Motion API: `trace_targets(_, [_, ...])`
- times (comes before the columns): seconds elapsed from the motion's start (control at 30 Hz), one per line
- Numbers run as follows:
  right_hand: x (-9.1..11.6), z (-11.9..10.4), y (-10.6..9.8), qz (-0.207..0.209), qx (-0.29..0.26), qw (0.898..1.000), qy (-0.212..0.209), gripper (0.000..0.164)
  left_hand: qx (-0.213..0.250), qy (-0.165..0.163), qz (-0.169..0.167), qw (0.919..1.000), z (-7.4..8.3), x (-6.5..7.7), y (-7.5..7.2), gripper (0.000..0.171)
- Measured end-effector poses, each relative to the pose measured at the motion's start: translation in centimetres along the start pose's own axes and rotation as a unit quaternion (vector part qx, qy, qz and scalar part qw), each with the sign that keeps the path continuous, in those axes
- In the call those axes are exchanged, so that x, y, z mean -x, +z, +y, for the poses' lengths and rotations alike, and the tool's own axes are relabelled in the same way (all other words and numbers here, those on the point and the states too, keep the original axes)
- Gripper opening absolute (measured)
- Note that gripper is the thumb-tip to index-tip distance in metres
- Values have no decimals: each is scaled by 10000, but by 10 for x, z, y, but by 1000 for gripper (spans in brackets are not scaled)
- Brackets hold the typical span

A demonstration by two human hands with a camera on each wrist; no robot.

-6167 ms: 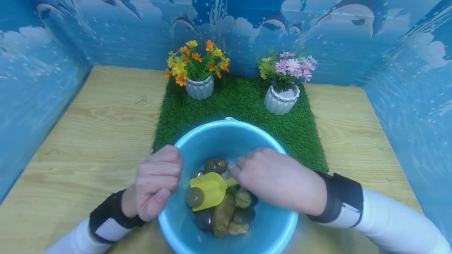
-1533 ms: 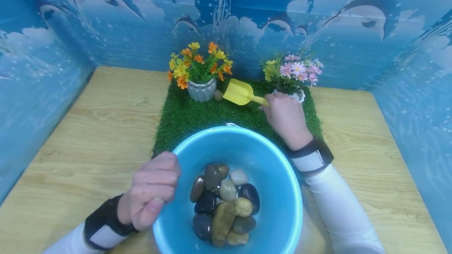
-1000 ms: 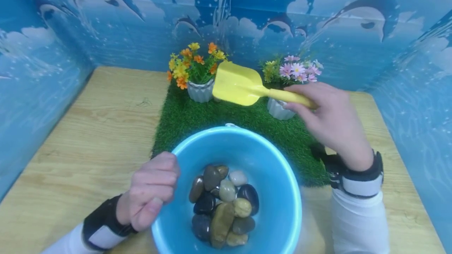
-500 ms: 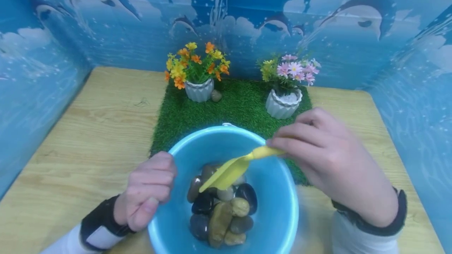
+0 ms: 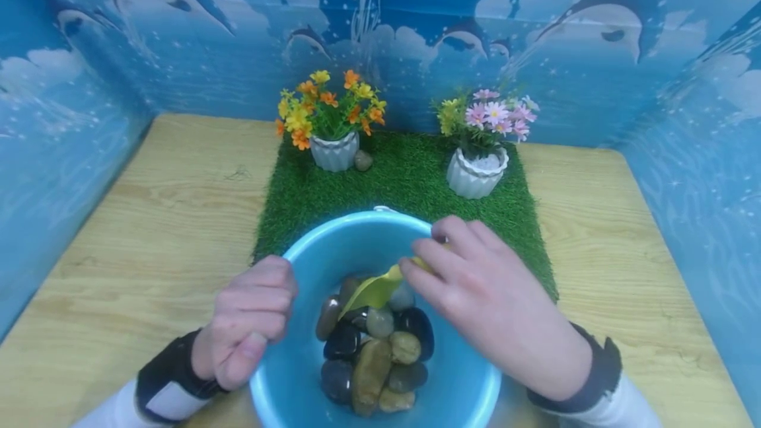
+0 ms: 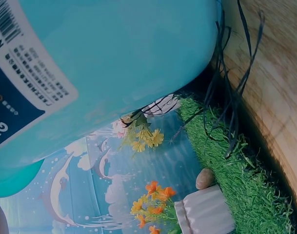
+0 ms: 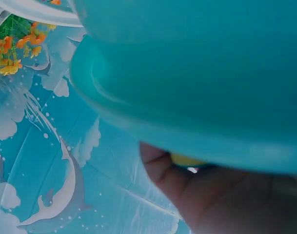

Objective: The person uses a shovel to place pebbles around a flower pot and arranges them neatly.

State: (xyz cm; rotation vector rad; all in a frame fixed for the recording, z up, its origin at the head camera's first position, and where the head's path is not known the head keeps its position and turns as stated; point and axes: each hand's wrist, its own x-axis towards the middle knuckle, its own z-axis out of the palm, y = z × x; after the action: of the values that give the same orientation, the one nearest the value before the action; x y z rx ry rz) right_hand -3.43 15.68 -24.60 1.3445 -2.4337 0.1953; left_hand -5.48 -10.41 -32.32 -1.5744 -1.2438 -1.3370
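Observation:
A light blue bucket point(image 5: 341, 222) holds several smooth stones point(image 5: 372, 375) in brown, black and grey. My left hand point(image 5: 252, 319) grips the bucket's left rim. With curled fingers, my right hand point(image 5: 484, 296) holds a yellow toy shovel point(image 5: 376, 290) by its handle over the bucket's right side. The shovel's blade dips in among the stones at the back left, and its handle is mostly hidden behind my fingers. In the right wrist view, a bit of yellow shows under the bucket rim beside the right hand point(image 7: 197, 195).
Behind the bucket lies a green turf mat point(image 5: 398, 183). One small brown stone point(image 5: 363, 161) rests on it against the pot of orange and yellow flowers point(image 5: 335, 152). A pot of pink flowers point(image 5: 477, 174) stands at the right. Dolphin-printed walls point(image 5: 238, 65) enclose the wooden table point(image 5: 178, 216).
A small stone, earlier on the shovel in the bucket, now sits on the mat by the orange flowers. My right hand brought the shovel back down into the bucket. The left hand kept its grip.

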Motion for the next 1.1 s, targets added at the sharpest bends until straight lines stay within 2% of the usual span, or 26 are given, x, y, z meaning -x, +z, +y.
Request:
trace_targets(0.13, [1,0,0,-101,-47,9998,145,26,0,3,-18,10000,0,-3,0,45])
trace_targets(0.6, [2,-1,0,-164,110,9996,221,30,-36,-57,-17,10000,1,-12,2,45])
trace_targets(0.83, [1,-6,4,29,579,9979,299,30,-33,-80,35,10000,2,-14,4,45])
trace_targets(0.97, [-1,-7,6,-228,791,9959,386,29,9,-11,122,9999,0,-13,4,46])
trace_targets(1.1, [-3,-5,6,-513,849,9943,385,26,-6,-78,130,9999,1,-13,4,45])
